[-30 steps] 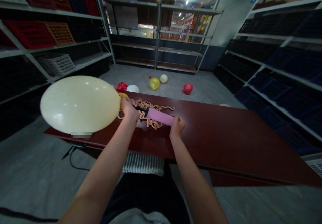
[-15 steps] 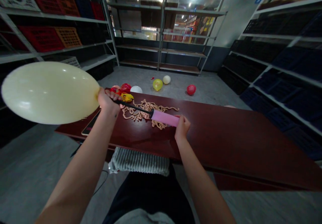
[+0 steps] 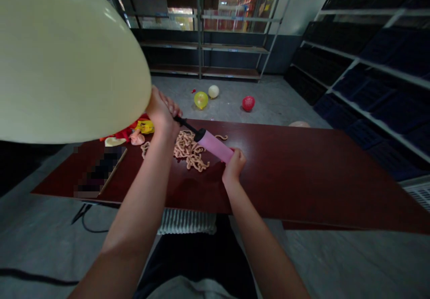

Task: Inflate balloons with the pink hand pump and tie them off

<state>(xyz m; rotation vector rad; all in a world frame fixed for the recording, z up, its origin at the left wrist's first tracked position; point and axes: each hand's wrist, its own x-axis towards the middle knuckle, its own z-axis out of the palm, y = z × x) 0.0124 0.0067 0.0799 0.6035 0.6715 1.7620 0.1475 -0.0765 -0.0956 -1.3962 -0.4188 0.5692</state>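
A large pale-yellow balloon (image 3: 74, 66) fills the upper left, its neck end at my left hand (image 3: 164, 108). That hand is closed round the balloon's neck and the black rod end of a pink hand pump (image 3: 215, 146); the neck itself is hidden behind the fingers. At the pump's other end, my right hand (image 3: 234, 166) is wrapped round the pink barrel. Below the pump, a heap of beige twisted cords (image 3: 190, 149) lies on the dark red table (image 3: 295, 173). Uninflated balloons (image 3: 137, 137) and a yellow packet (image 3: 145, 127) lie left of it, partly behind the big balloon.
A phone-like dark slab (image 3: 104, 169) lies at the table's left. On the floor beyond are a yellow balloon (image 3: 200, 100), a white balloon (image 3: 213, 91) and a red balloon (image 3: 248, 103). Metal shelves (image 3: 231, 48) stand behind, dark crates (image 3: 363, 106) at right.
The pale-yellow balloon looks much larger and nearer, covering the left shelves. The black rod shows shorter between my hands, which are closer together. The view has tilted downward.
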